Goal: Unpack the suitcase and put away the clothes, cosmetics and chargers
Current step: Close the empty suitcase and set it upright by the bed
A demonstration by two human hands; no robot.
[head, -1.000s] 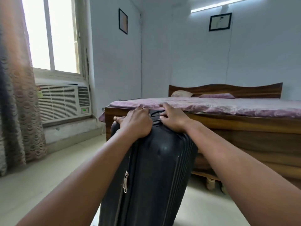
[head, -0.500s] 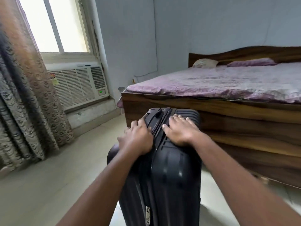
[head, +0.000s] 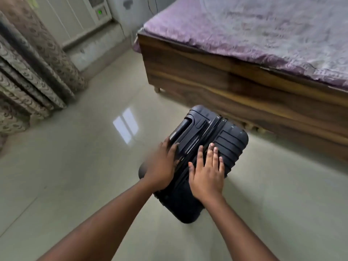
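Observation:
A black hard-shell suitcase (head: 230,141) stands upright and zipped on the pale tiled floor, seen from above, with its recessed carry handle (head: 179,129) on the left side of the top. My left hand (head: 162,166) rests on the top's left part, fingertips touching the near end of the handle. My right hand (head: 207,175) lies flat on the ribbed right part, fingers straight and spread. None of the suitcase's contents show.
A wooden bed frame (head: 226,76) with a purple sheet (head: 254,31) runs just behind and to the right of the suitcase. Patterned curtains (head: 32,68) hang at left, and an air conditioner (head: 79,14) sits at the far wall. Glossy floor (head: 84,166) spreads left.
The view has tipped down from the bed to the floor. The suitcase now sits lower and farther from me, and both hands have flattened out on its top.

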